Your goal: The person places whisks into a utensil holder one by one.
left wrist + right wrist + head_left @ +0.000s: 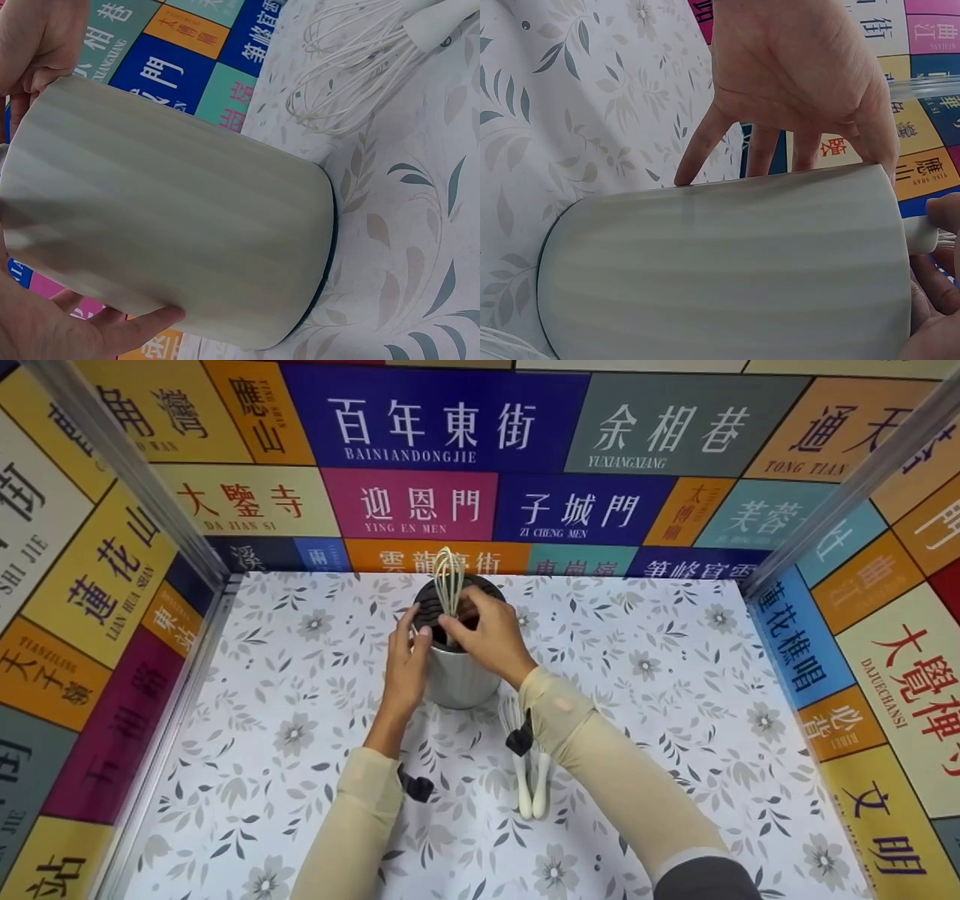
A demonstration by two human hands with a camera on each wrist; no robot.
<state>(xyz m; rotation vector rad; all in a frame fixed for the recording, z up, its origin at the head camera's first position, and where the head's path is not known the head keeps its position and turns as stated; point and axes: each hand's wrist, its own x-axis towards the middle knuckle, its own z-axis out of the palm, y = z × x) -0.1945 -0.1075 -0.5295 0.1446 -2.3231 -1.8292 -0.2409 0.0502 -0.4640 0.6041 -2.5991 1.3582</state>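
Note:
A pale grey utensil holder (461,682) with faintly ridged sides and a black slotted top (430,606) stands upright at the back of the table. My left hand (407,664) rests against its left side, with fairly straight fingers (699,154) touching the wall and the thumb near the rim. At the top, my right hand (491,634) pinches a whisk (449,577) just below its wire loops. The loops point up, while the whisk's white handle (921,235) runs down into the holder. Its lower end is hidden inside.
Two more whisks (529,787) with white handles lie side by side on the table, beneath my right forearm. A leaf-patterned cloth (300,810) covers the table. Panels with printed characters (420,420) rise behind and along both sides, with metal posts (180,510) at the corners.

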